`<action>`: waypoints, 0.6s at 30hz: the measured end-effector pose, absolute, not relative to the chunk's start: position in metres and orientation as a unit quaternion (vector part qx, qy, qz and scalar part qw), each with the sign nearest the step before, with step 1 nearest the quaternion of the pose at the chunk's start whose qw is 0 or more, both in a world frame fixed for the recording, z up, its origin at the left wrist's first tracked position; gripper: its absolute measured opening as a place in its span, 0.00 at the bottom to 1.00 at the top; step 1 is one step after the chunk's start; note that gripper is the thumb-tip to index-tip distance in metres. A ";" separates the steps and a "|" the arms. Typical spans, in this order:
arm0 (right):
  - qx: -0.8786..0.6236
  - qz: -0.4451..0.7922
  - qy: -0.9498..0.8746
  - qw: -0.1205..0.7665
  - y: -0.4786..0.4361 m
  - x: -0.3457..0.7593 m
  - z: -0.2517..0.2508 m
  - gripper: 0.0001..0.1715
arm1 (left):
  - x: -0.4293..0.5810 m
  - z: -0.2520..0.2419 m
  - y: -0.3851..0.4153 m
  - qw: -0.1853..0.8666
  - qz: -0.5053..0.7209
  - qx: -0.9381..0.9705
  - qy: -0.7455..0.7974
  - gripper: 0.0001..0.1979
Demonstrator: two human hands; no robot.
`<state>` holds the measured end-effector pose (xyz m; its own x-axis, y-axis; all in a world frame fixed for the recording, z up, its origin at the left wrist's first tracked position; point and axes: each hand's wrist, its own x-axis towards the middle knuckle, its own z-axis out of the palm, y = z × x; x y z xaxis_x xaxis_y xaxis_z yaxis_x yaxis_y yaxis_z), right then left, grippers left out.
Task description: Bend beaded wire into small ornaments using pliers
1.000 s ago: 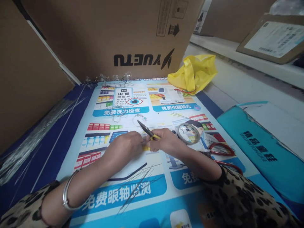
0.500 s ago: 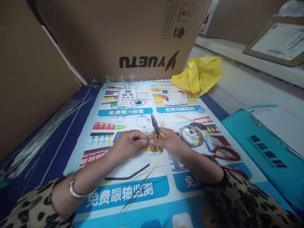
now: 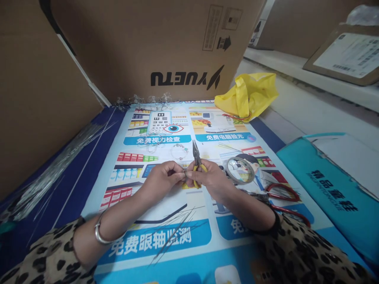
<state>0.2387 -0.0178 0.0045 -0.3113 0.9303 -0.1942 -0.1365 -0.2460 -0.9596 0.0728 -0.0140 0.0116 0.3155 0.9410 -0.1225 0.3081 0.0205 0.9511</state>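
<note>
My right hand (image 3: 211, 177) is closed around needle-nose pliers (image 3: 196, 152) with yellow handles, their jaws pointing up and away from me. Its thumb and fingertips also meet my left hand (image 3: 162, 177) at a small greyish piece, too small to make out. The left thumb and forefinger are pinched together on that piece. Just beyond the hands lies a beaded bracelet (image 3: 179, 151). Nearer to me, several loose thin wires (image 3: 174, 232) are scattered on the printed sheet (image 3: 189, 268).
A roll of tape (image 3: 252, 175) and red-handled scissors (image 3: 286, 192) lie right of my right hand. A yellow bag (image 3: 251, 96), a turquoise box (image 3: 328, 189) and a large carton (image 3: 133, 43) surround the sheet. A wire bundle (image 3: 59, 169) lies at left.
The pliers have turned slightly, their tips swinging a little to the right. Both hands stay together at the same spot, and the view has shifted slightly.
</note>
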 end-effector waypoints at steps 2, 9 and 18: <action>-0.431 0.659 -0.463 0.406 -0.018 0.238 0.005 0.14 | 0.073 0.010 -0.014 0.514 0.309 0.631 0.492 0.06; -0.455 0.636 -0.473 0.406 -0.018 0.238 0.009 0.14 | 0.076 0.007 -0.015 0.546 0.327 0.609 0.472 0.05; -0.471 0.626 -0.475 0.402 -0.019 0.236 0.007 0.13 | 0.075 0.008 -0.015 0.557 0.326 0.602 0.470 0.08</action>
